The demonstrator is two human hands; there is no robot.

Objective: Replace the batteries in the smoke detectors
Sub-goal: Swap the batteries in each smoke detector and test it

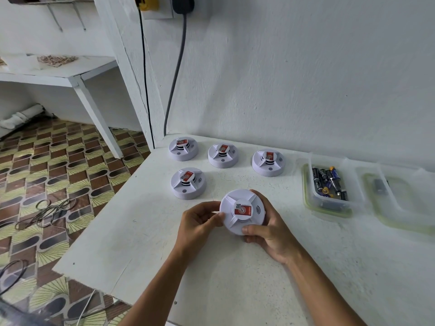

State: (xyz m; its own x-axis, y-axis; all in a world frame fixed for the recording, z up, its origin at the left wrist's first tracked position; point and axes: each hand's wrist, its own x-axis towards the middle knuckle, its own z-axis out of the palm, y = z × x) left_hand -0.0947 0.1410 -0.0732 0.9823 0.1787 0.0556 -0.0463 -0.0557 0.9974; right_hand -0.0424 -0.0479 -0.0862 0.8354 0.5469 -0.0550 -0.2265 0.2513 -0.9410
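Observation:
A white round smoke detector point(242, 211) with a red sticker on its cap is held above the white table point(146, 231) by both hands. My left hand point(200, 222) grips its left edge with thumb and fingers. My right hand point(268, 229) wraps round its right and lower side. Several more detectors of the same kind rest on the table behind: one at the near left point(187, 183) and three in a back row point(183, 148), point(222, 155), point(268, 162). A clear plastic box point(329, 187) at the right holds several batteries.
A second clear container point(397, 198) with a small dark item lies at the far right. The table's left edge drops to a patterned tile floor with loose cables point(44, 212). Two cords point(174, 78) hang down the wall from sockets behind the table.

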